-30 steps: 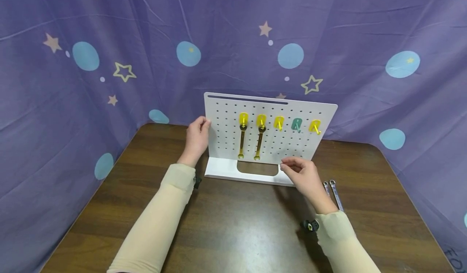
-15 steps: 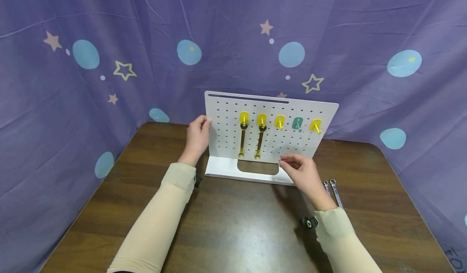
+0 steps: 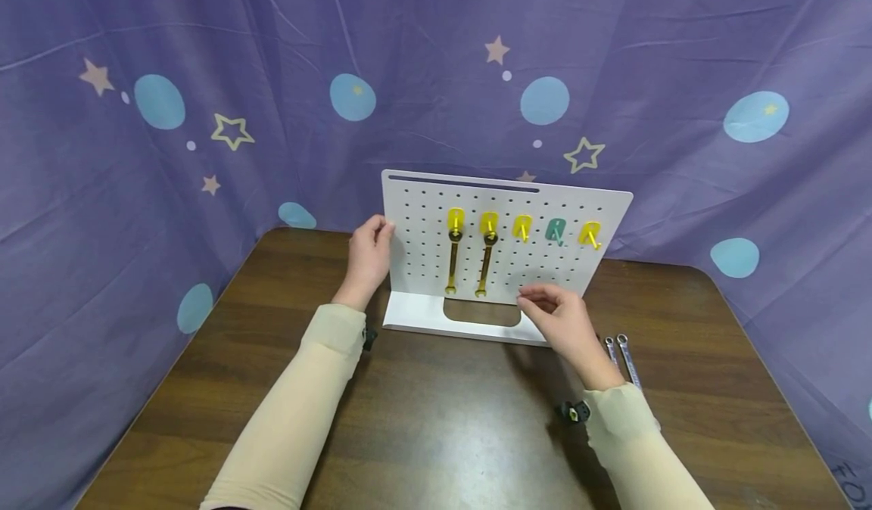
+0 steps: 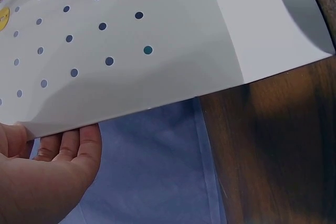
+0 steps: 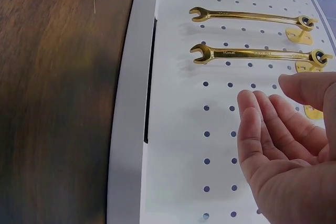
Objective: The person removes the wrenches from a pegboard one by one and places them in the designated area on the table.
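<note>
The left hand (image 3: pixel 369 256) had its grip clasped on the left edge of the white, perforated, rectangular pegboard (image 3: pixel 507 260), which stood upright on the brown wood-grained table (image 3: pixel 436 427). The right hand (image 3: pixel 560 322) had its grip released, fingers loosely curved and thumb apart, just before the board's lower right part. Two shiny gold-coloured metal wrenches (image 3: pixel 486 264) hung side by side from yellow hooks (image 3: pixel 522 227). Two silver metal wrenches (image 3: pixel 628 359) lay on the table, beyond the right wrist.
</note>
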Tool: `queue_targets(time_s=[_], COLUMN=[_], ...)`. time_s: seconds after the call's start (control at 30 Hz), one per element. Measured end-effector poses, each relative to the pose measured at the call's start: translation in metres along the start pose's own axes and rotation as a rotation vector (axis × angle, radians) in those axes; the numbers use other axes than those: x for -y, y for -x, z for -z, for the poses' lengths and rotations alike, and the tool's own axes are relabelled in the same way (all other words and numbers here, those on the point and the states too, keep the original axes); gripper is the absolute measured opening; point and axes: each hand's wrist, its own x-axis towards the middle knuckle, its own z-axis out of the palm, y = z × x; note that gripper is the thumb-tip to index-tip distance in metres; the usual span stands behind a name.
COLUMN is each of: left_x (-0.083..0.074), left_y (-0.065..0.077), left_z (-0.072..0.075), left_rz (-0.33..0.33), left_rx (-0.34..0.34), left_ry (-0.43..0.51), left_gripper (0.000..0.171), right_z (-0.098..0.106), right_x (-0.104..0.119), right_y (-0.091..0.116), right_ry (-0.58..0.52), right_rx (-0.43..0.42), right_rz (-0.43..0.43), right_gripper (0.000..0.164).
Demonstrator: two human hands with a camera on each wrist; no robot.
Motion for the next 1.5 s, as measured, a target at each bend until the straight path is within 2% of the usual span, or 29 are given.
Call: queue_targets(time_s=[0.23,0.47,0.57,0.9,1.5], left_x=[0.001,0.002,0.003,0.003,0.005], left_y=[0.0,0.0,0.0,0.0,0.0], left_z=[-0.001,-0.001,-0.001,-0.001,-0.001], left_rz=[-0.005,-0.012,-0.016,-0.01,-0.008], left_rx=[-0.001,-0.014,-0.017,-0.017,-0.01], left_ry=[0.0,0.004,0.001,0.011,0.02], left_gripper=[0.022,0.021,0.021,0.021,0.021], right_z=[-0.002,-0.008,-0.009,-0.011,-0.013], right_x=[-0.002,-0.036,-0.041,-0.039,-0.035], right_y=[-0.002,-0.014,-0.017,-0.021,-0.026], right_ry=[0.006,-0.012,-0.01,0.006,0.004], right_rx=[0.011,0.012,0.011,0.032,0.041], right_rz=[-0.004,0.005,0.004,-0.014,0.008], right_gripper=[0.016,0.019,0.019,0.021,0.022])
